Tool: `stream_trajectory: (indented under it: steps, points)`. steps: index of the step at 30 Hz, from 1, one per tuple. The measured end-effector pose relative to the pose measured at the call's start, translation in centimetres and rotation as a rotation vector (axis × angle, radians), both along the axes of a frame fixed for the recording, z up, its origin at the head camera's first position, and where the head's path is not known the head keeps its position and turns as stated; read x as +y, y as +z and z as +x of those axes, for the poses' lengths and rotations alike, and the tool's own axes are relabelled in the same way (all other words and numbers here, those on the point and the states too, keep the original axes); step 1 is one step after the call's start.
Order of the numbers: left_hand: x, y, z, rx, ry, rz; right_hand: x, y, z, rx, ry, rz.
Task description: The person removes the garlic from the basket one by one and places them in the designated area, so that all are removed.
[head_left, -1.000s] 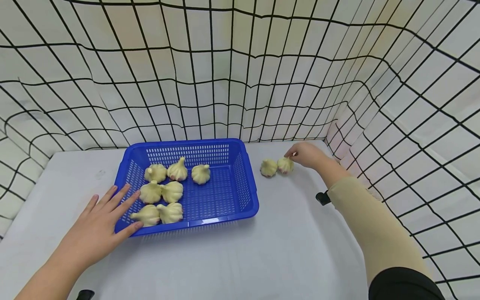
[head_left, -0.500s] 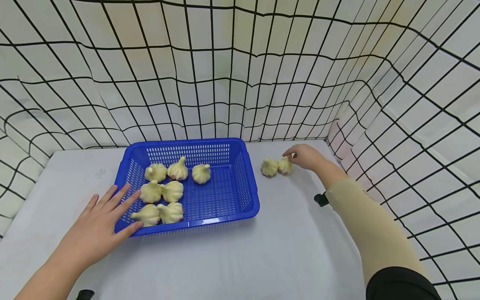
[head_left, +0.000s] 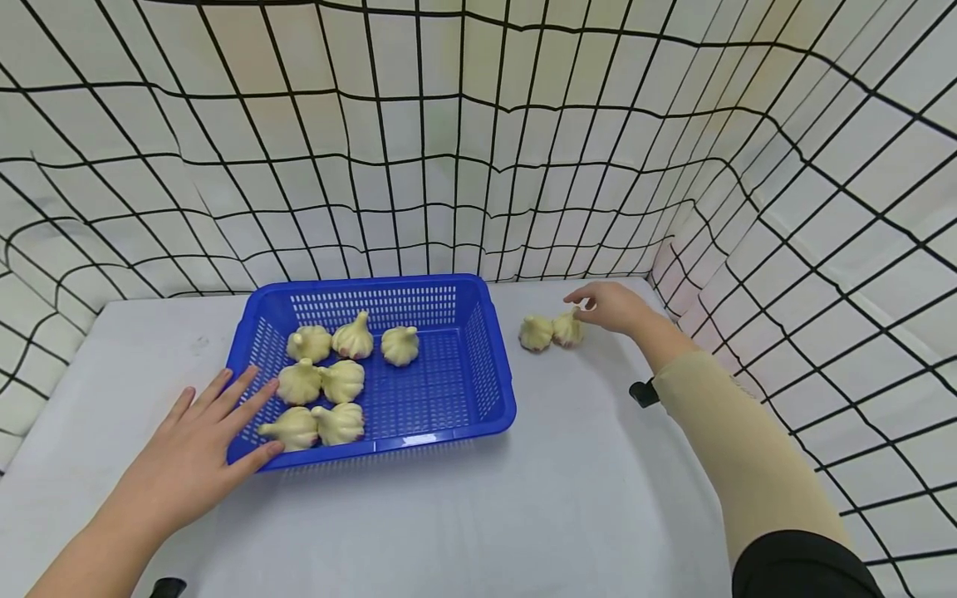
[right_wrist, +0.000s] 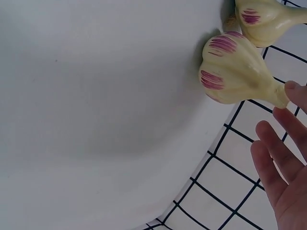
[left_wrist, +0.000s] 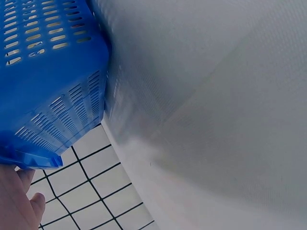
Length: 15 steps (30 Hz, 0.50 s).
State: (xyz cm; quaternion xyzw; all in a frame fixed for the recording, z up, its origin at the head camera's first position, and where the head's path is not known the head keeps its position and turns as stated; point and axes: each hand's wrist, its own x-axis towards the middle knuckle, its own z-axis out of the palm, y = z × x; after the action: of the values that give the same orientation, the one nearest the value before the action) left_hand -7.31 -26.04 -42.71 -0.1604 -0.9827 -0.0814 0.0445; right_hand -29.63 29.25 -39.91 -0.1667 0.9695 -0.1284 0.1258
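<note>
A blue plastic basket (head_left: 441,399) holds several garlic bulbs (head_left: 344,380), grouped toward its left side. My left hand (head_left: 190,461) lies with fingers spread over the basket's left front corner, thumb at the front rim. In the left wrist view only part of that hand (left_wrist: 19,199) shows, under the basket (left_wrist: 53,86). To the right of the basket, two garlic bulbs sit side by side on the table: a left one (head_left: 535,333) and a right one (head_left: 567,330). My right hand (head_left: 616,309) is at the right bulb's stem, thumb and forefinger parted around its tip.
A white cloth-covered table (head_left: 478,523) bears everything. Black netting (head_left: 426,166) over white sheets rises along the back and right side. A dark strap end (head_left: 643,394) sticks out by the right wrist.
My right forefinger has lifted slightly from the right bulb's stem, widening the gap to the thumb. The two bulbs, the basket and my left hand keep their places.
</note>
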Motion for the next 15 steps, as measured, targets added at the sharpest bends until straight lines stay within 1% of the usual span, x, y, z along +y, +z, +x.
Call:
stream_trajectory:
  steps: [5,15]
  points:
    - [0.0,0.0,0.0,0.003,0.002,-0.007,0.0,0.7,0.1,0.015,-0.003,0.009]
    - [0.2,0.1,0.0,-0.01,0.01,-0.013,-1.1,3.0,0.6,0.026,-0.014,-0.053]
